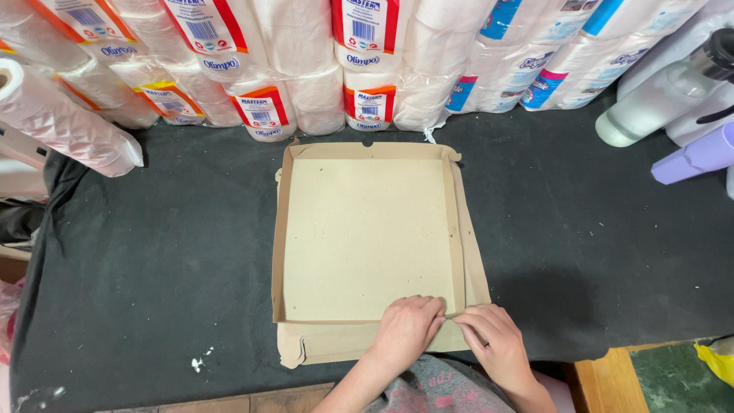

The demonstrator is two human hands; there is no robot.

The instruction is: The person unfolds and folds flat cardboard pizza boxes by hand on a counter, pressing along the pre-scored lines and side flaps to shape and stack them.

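A flat brown cardboard box tray [367, 229] with low folded-up walls lies on a dark cloth-covered table [168, 260]. My left hand [409, 329] presses on the near wall of the tray, fingers curled over the edge near its right corner. My right hand [493, 340] pinches the cardboard flap at that same near right corner, right beside the left hand. Both hands grip the cardboard. A loose flap sticks out flat toward me below the near wall.
Packs of white paper rolls in plastic wrap [367, 61] line the far edge of the table. A single wrapped roll [69, 122] lies at the left. Plastic bottles [657, 99] and a lilac tube [696, 157] sit at the right. Wooden table edge [604, 378] shows near right.
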